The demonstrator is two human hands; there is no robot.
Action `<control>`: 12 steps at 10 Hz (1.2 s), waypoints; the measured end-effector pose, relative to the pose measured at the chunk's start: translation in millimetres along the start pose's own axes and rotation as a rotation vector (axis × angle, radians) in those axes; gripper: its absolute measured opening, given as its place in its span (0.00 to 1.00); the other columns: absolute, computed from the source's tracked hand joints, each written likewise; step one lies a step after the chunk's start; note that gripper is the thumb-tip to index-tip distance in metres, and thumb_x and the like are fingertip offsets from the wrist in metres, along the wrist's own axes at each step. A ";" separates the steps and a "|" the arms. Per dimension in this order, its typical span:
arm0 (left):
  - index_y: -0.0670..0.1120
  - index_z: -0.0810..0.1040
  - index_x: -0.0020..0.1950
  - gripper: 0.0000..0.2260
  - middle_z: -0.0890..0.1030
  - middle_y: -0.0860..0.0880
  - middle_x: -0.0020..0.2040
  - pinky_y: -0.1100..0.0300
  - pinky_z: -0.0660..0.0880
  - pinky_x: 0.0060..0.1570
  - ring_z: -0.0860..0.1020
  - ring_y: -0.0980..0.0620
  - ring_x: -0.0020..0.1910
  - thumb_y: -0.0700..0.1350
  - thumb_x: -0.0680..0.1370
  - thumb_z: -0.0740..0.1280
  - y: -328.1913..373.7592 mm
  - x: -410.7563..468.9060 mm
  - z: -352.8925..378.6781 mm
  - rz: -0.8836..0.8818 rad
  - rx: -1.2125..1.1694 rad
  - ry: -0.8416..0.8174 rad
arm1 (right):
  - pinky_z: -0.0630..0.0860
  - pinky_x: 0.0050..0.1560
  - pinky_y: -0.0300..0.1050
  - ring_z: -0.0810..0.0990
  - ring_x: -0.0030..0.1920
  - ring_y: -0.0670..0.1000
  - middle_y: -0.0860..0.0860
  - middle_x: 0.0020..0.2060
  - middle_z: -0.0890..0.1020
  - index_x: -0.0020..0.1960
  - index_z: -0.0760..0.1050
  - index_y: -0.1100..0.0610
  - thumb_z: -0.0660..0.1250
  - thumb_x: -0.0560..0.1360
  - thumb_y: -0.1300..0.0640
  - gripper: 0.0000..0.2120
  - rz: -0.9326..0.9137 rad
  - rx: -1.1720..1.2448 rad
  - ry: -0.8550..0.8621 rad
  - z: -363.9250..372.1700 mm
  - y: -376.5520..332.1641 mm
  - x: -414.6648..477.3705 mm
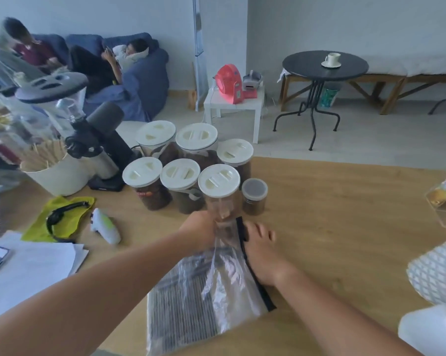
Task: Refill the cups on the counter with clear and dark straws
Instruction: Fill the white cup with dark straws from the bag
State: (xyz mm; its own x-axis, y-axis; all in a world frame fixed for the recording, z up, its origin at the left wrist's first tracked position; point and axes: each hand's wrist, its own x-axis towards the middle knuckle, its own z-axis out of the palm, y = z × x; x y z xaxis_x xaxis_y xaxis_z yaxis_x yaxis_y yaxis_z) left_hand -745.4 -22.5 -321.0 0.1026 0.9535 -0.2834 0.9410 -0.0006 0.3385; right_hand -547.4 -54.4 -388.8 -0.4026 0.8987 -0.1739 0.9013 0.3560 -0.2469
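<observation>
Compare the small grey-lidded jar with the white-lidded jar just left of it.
The grey-lidded jar is shorter and narrower than the white-lidded jar. Its lid is flat and grey; the other's is white with a raised bar. It looks filled with brown; the white-lidded jar looks clear lower down. Both stand upright and closed on the counter.

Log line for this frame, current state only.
left hand: at mouth of clear plastic zip bag of dark straws, fingers hidden | right hand: pinches bag's black zip strip | bag: flat on wooden counter
</observation>
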 end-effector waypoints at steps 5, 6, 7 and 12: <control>0.42 0.79 0.67 0.17 0.81 0.43 0.64 0.65 0.73 0.52 0.80 0.44 0.63 0.33 0.80 0.63 -2.1 5.2 -12.1 -0.008 -0.133 -0.196 | 0.64 0.63 0.59 0.65 0.61 0.61 0.58 0.65 0.67 0.63 0.74 0.55 0.58 0.79 0.68 0.17 -0.069 -0.371 -0.121 -51.3 -14.4 -38.6; 0.48 0.81 0.66 0.18 0.81 0.47 0.64 0.57 0.75 0.62 0.79 0.46 0.63 0.35 0.80 0.63 8.0 1.9 -15.4 -0.007 -0.007 -0.172 | 0.67 0.65 0.60 0.73 0.63 0.62 0.58 0.62 0.77 0.66 0.72 0.55 0.55 0.82 0.66 0.17 0.016 -0.361 -0.223 -88.1 -12.3 -67.8; 0.46 0.80 0.68 0.16 0.79 0.44 0.68 0.54 0.73 0.65 0.77 0.43 0.67 0.38 0.82 0.62 19.5 -1.1 -20.3 0.005 0.070 -0.258 | 0.70 0.53 0.52 0.82 0.57 0.61 0.56 0.58 0.83 0.66 0.72 0.55 0.55 0.82 0.66 0.16 0.138 -0.377 -0.305 -123.8 -10.5 -98.1; 0.56 0.76 0.64 0.11 0.81 0.55 0.59 0.49 0.77 0.58 0.79 0.51 0.55 0.53 0.82 0.65 292.2 -103.6 -95.1 0.960 0.217 -0.182 | 0.66 0.34 0.46 0.74 0.38 0.50 0.50 0.43 0.76 0.55 0.73 0.52 0.57 0.86 0.59 0.07 0.496 -0.314 -0.103 -309.2 48.2 -283.0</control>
State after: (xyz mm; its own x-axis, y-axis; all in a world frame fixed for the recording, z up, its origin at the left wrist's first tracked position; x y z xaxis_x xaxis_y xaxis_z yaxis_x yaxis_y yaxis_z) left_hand -511.8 -92.8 -107.4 0.8805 0.4598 -0.1152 0.4705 -0.8184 0.3299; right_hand -340.5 -212.4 -56.7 0.0792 0.9531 -0.2921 0.9836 -0.0271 0.1781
